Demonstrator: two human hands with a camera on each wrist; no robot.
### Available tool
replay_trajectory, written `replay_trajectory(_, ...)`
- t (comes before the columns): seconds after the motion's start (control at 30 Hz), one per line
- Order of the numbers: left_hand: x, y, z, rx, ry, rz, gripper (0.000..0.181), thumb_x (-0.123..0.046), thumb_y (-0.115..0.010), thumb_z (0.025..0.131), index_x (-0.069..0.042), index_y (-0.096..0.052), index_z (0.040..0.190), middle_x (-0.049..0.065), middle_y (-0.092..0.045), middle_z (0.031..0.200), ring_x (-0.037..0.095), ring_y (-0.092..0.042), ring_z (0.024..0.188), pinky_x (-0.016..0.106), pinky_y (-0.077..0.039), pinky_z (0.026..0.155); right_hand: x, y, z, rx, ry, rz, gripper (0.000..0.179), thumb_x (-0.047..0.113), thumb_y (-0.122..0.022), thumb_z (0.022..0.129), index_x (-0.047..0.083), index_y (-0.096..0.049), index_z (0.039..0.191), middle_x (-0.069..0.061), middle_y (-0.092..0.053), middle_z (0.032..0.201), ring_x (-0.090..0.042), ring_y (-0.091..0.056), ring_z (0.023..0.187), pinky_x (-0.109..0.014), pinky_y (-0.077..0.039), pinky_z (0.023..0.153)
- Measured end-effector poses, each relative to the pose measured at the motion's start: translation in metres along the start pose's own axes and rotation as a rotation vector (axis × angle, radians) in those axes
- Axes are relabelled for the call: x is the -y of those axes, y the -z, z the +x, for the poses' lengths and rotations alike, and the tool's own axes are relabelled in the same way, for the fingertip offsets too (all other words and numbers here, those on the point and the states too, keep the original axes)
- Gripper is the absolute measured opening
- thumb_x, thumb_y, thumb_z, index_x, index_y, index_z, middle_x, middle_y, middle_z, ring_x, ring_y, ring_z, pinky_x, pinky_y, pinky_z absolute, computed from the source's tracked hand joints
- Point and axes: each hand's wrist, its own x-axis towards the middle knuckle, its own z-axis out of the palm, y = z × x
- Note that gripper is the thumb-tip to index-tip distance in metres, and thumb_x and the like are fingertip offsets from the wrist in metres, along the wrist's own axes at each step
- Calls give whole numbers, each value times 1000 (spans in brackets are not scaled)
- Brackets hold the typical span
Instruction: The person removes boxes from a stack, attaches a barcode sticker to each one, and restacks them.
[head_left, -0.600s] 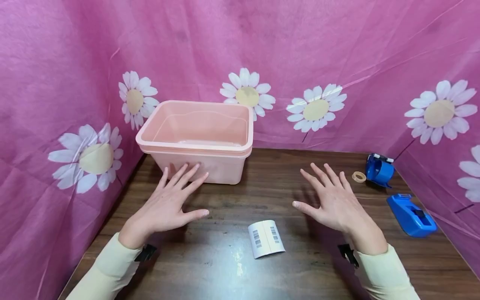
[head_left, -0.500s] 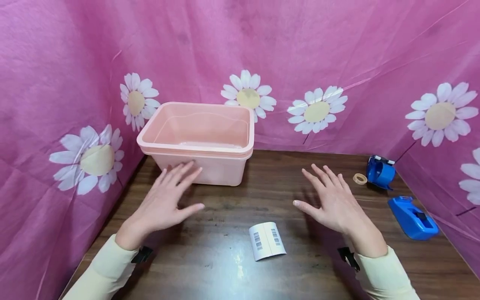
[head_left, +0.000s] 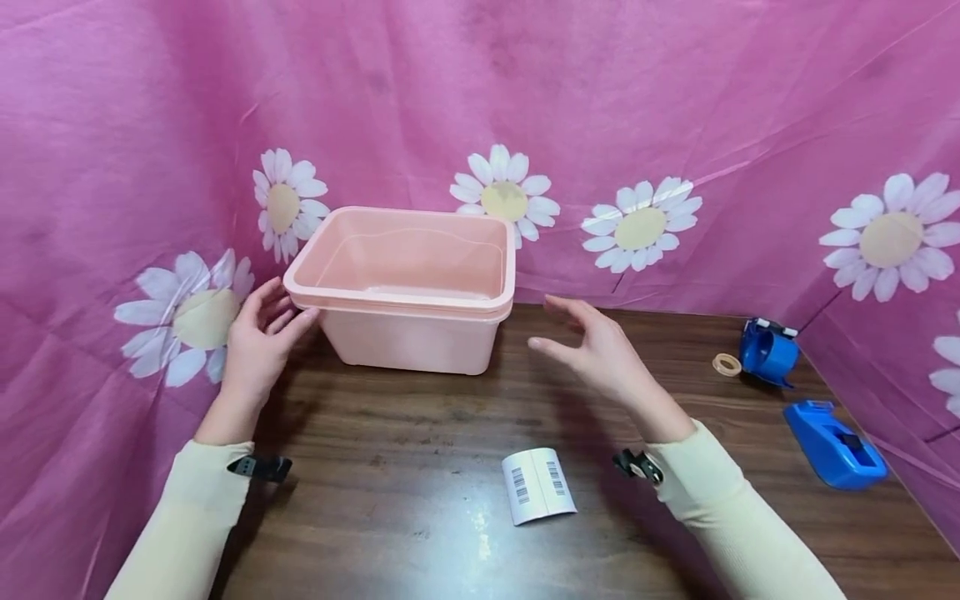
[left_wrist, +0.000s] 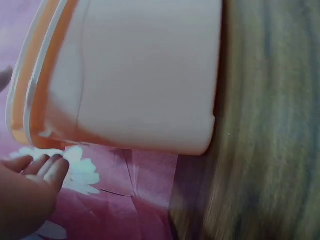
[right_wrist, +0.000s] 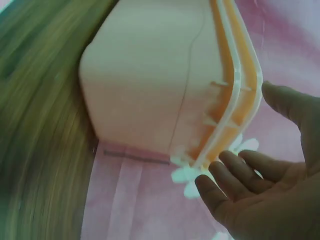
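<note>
Two pink plastic tubs (head_left: 408, 342), nested so that their rims sit one over the other, stand at the back left of the table. Around the left end of the rims my left hand (head_left: 258, 337) is spread, thumb by the front corner and fingers loosely bent beside the end wall; the left wrist view shows the fingers (left_wrist: 52, 170) just off the rim. My right hand (head_left: 600, 350) hovers to the right of the tubs, a gap away in the head view, with thumb and fingers apart and nothing between them. A white label sheet (head_left: 538, 486) with barcodes lies in front.
On the right of the wooden table (head_left: 420, 467) are a blue tape dispenser (head_left: 836, 446), another blue dispenser (head_left: 768, 352) and a small tape roll (head_left: 727, 364). A pink flowered cloth (head_left: 405, 100) hangs behind and at both sides.
My left hand has moved from in front of the tubs to their left end. The right hand has shifted left towards them and turned its palm inward. The tubs stay put.
</note>
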Motion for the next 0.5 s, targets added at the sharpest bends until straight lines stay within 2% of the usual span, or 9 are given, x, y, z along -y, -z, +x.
replay_trajectory(0.1, 3, 3, 8, 103, 77, -113, 75, -3, -77, 103, 0, -43, 169, 7, -59, 156, 1, -61, 129, 6, -54, 103, 7, -9, 20, 3, -45, 114, 79, 39, -89, 97, 9, -57, 163, -15, -64, 161, -35, -58, 153, -57, -46, 130)
replay_trajectory(0.17, 5, 4, 11, 150, 90, -183, 73, 0, -75, 103, 3, -42, 168, 3, -63, 151, 1, -62, 128, 7, -55, 101, 10, -14, 30, -2, -64, 169, 81, 38, -90, 95, 8, -57, 162, -16, -64, 160, -34, -57, 153, -56, -44, 131)
replay_trajectory(0.2, 6, 4, 12, 157, 86, -189, 71, -1, -76, 103, 4, -44, 167, -1, -66, 146, 0, -63, 127, 8, -56, 100, 11, -17, 35, -3, -71, 194, 81, 37, -91, 95, 7, -58, 162, -17, -64, 159, -34, -57, 153, -56, -44, 131)
replay_trajectory(0.33, 7, 4, 15, 144, 59, -209, 66, -2, -76, 104, 7, -49, 163, -15, -72, 129, 1, -65, 121, 8, -57, 98, 17, -27, 47, -4, -104, 264, 82, 36, -93, 92, 8, -59, 161, -16, -62, 158, -34, -56, 152, -58, -44, 130)
replay_trajectory(0.5, 4, 4, 18, 93, 60, -227, 62, -5, -76, 105, 10, -52, 160, -15, -76, 121, 2, -68, 117, 9, -57, 97, 24, -35, 55, 4, -122, 306, 81, 36, -95, 90, 9, -62, 159, -15, -58, 155, -34, -59, 150, -56, -49, 126)
